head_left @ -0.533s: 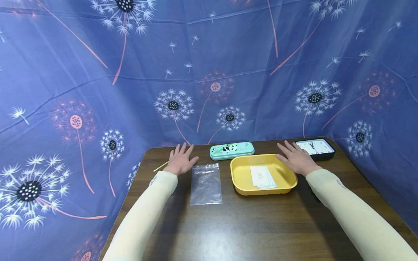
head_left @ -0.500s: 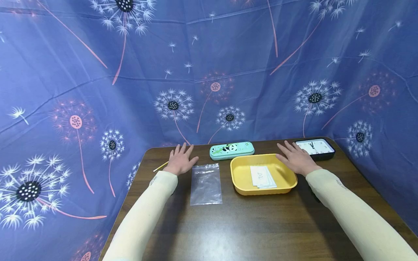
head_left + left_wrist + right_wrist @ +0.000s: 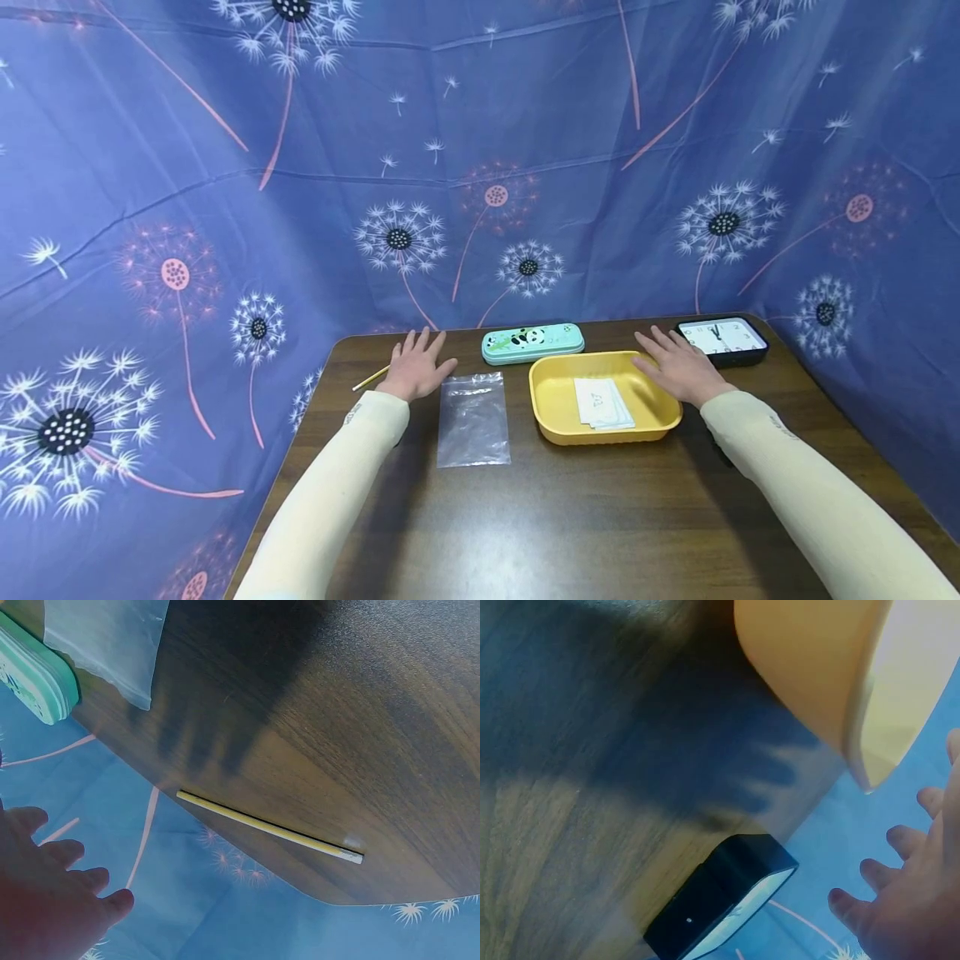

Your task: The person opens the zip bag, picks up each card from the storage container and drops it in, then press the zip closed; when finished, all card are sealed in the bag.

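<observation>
Reference landmark: the yellow tray (image 3: 553, 402), set on the wood-grain table (image 3: 585, 525); a small stack of white paper slips (image 3: 596, 402) lies inside it, marks on the top 1. Left hand (image 3: 411, 370): raised above the table, well left of the tray, fingers spread apart. Nearest it are the yellow pencil (image 3: 262, 824), at the far left of the tray, and the clear zip-top bag (image 3: 474, 427), flat between pencil and tray. Right hand (image 3: 681, 370): raised at the tray's right end, fingers spread apart. The black-framed clock (image 3: 722, 338) lies face up, right of and behind the tray. The mint panda pencil case (image 3: 534, 344) sits just behind the tray, toward its left; blue dandelion-print cloth (image 3: 315, 217) hangs farther behind.
</observation>
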Motion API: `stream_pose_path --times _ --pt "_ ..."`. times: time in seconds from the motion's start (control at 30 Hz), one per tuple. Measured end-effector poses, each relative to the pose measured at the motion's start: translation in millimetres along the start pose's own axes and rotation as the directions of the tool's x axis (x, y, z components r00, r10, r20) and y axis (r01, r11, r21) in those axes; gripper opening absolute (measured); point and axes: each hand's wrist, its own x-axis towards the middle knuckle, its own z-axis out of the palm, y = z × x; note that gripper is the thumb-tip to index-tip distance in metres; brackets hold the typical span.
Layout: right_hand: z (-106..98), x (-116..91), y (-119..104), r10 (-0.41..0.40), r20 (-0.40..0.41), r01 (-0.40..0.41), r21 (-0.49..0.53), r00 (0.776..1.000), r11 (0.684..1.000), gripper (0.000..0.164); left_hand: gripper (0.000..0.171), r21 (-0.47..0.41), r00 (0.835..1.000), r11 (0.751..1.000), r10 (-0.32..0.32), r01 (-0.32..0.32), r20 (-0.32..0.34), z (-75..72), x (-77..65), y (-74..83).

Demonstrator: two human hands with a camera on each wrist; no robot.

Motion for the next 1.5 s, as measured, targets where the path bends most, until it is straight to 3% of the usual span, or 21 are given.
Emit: stream_pose_path --times 0.2,0.47,0.67,0.9,1.1,1.23,1.37,1.5 --pt "-0.9 3.7 -14.1 -0.035 -0.031 0.034 -0.018 0.999 0.999 0.072 0.072 0.01 1.0 1.0 0.028 -0.028 -0.004 0.7 1.3 1.6" --pt "-2.9 23.9 -51.5 -0.136 -0.105 0.128 -0.078 0.985 0.989 0.061 0.061 0.112 0.995 0.991 0.078 -0.071 -0.055 6.1 3.5 7.6" --pt "2.5 47.4 -91.8 -0.2 -0.139 0.188 -0.095 0.97 0.978 0.042 0.039 0.173 0.985 0.978 0.137 -0.118 -0.103 13.8 5.9 6.4" --pt "15.6 69.9 -135.9 -0.249 -0.116 0.238 -0.097 0.962 0.966 0.031 0.006 0.143 0.982 0.983 0.135 -0.116 -0.132 19.3 11.2 3.5" --pt "33.7 87.6 -171.0 -0.32 -0.113 0.309 -0.099 0.941 0.946 0.023 0.005 0.131 0.991 0.987 0.101 -0.089 -0.09 27.2 18.8 3.9" --pt "46.2 95.3 -193.1 -0.348 -0.085 0.335 -0.134 0.934 0.933 0.012 0.016 0.138 0.996 0.988 0.074 -0.067 -0.054 35.8 21.9 3.6" --pt "59.5 99.9 -213.3 -0.335 -0.02 0.326 -0.177 0.942 0.929 0.007 0.032 0.138 0.998 0.988 0.065 -0.063 -0.017 45.7 21.9 1.1" --pt "72.8 102.9 -228.2 -0.288 0.055 0.293 -0.207 0.956 0.934 0.021 0.053 0.136 0.998 0.989 0.059 -0.063 0.027 54.9 21.2 -1.6"
